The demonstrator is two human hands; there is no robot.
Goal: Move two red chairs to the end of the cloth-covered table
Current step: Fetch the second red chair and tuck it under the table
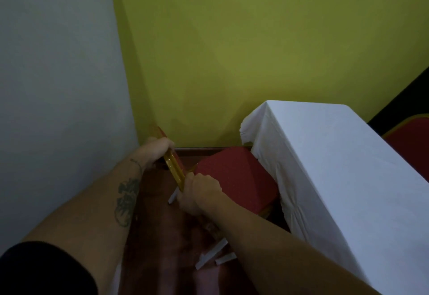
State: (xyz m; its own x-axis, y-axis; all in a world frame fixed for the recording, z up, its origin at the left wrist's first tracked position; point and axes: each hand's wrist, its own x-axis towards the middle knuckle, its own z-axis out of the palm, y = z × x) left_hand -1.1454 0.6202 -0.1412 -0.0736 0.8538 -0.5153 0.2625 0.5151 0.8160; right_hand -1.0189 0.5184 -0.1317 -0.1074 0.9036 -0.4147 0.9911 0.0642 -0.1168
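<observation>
Red chair (234, 176), no writing legible, tucked at the white-clothed table (325, 167)'s 9 o'clock end; left hand (155, 149) and right hand (199, 193) both clench its gold backrest frame (174, 167).

A single wide-angle view came from the person's head, looking forward and steeply down into a room corner where a white wall (58, 74) met a yellow-green wall (232, 51). It sat close above both forearms, which reached in from the bottom edge. The cloth-covered desk (336, 167) filled the lower right, its near end running out of frame. Left of the desk, the dark red floor (157, 236) showed. No second view shared the scene.
</observation>
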